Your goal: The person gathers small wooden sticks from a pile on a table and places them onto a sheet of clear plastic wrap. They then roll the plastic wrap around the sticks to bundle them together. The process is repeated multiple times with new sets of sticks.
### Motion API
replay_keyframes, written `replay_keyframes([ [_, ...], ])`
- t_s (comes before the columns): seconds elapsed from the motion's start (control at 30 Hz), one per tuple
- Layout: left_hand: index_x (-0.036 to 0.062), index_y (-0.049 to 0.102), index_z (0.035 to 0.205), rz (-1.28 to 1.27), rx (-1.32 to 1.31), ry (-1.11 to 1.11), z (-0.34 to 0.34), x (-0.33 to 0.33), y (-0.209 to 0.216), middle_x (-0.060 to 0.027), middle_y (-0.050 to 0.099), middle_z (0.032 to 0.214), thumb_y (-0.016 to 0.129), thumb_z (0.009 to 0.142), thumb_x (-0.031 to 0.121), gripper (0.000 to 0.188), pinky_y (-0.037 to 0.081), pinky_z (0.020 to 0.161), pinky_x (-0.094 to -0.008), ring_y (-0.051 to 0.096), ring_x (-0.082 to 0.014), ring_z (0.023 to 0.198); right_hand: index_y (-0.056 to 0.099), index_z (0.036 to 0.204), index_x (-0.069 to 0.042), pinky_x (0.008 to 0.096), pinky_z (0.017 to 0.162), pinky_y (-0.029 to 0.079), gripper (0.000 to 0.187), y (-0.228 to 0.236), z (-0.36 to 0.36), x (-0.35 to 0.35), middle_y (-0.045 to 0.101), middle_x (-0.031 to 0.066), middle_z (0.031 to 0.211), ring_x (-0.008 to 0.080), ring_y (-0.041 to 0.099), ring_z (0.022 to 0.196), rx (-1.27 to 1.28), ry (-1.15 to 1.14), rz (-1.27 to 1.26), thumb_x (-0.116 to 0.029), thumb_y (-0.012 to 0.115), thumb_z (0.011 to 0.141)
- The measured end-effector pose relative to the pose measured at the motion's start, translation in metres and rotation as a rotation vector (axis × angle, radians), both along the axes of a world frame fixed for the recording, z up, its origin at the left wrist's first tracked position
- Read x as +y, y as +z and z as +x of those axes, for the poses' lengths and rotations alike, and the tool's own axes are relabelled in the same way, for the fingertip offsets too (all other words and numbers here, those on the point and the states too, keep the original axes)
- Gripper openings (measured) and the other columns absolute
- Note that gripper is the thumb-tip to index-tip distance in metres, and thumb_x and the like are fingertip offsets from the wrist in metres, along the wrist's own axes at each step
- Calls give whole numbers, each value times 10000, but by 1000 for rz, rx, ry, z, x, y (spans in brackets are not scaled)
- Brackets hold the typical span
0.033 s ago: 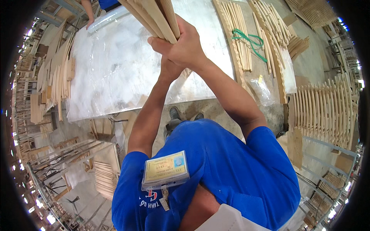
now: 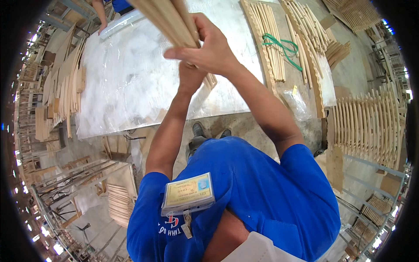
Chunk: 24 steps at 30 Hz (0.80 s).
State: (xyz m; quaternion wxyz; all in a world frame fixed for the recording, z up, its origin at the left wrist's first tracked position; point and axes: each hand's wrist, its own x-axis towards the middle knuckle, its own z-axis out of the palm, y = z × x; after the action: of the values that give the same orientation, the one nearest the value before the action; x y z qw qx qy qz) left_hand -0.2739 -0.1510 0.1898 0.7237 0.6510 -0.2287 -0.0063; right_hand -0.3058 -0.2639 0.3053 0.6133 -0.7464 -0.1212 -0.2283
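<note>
A bundle of pale wooden sticks (image 2: pixel 168 22) stands tilted in front of me, its top running out of the upper edge. My right hand (image 2: pixel 211 52) curls round the bundle's right side, its thumb stretched across the front. Below it, my left hand (image 2: pixel 191 77) is closed round the lower part, its fingers partly hidden by the right hand. The sticks' lower ends (image 2: pixel 211 81) poke out just right of the left hand, over the plastic-covered table (image 2: pixel 131 83).
To the right, more sticks (image 2: pixel 273 56) lie on cardboard with a green strap (image 2: pixel 283 48). A clear plastic bag (image 2: pixel 298 105) sits nearer. Racked sticks (image 2: pixel 366 126) stand at far right, wooden strips (image 2: pixel 70 96) at left. Another person's hand (image 2: pixel 102 28) touches a plastic roll (image 2: pixel 124 24) at far left.
The bundle has tilted further left, and its lower ends show more below my hands. My right hand's grip has loosened a little, with the thumb stretched out more.
</note>
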Motion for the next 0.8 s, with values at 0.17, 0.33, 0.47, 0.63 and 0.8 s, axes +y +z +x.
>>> replay_keyframes([
  [0.17, 53, 624, 1090, -552, 447, 105, 15, 34, 27, -120, 675, 1020, 781, 922, 143, 247, 574, 917, -433, 685, -247, 948, 390, 1659, -76, 488, 1195, 456, 1373, -92, -53, -63, 607, 201, 1505, 387, 601, 1381, 246, 89, -614, -611, 1022, 564],
  [0.33, 107, 581, 911, -820, 658, 16, 18, 105, -3, -57, 582, 893, 765, 915, 196, 205, 526, 962, -443, 564, -240, 855, 623, 1166, -43, 514, 750, 580, 383, -132, -70, -29, 745, 172, 903, 395, 745, 849, 391, 23, -771, -161, 773, 834],
  [0.47, 75, 609, 952, -772, 850, 231, 4, 135, -43, -80, 618, 925, 791, 938, 307, 295, 538, 1023, -474, 619, -242, 901, 665, 1102, -21, 517, 758, 592, 347, -144, -62, -4, 758, 174, 900, 389, 754, 852, 496, 159, -871, -131, 754, 786],
  [0.63, 5, 550, 1468, 728, 348, 655, -17, 179, -70, -194, 642, 1326, 956, 808, 467, 903, 464, 1158, -511, 566, -336, 1333, 704, 1062, -24, 514, 787, 600, 324, -177, -41, -12, 773, 190, 940, 390, 763, 895, 540, 241, -936, -154, 765, 771],
  [0.8, 159, 653, 1437, 1238, -583, -200, -36, 101, -68, -157, 578, 1511, 995, 666, 434, 887, 363, 1235, -545, 472, -403, 1452, 686, 1044, -38, 505, 784, 596, 280, -205, -71, -36, 772, 192, 944, 374, 769, 914, 558, 293, -1015, -143, 766, 797],
])
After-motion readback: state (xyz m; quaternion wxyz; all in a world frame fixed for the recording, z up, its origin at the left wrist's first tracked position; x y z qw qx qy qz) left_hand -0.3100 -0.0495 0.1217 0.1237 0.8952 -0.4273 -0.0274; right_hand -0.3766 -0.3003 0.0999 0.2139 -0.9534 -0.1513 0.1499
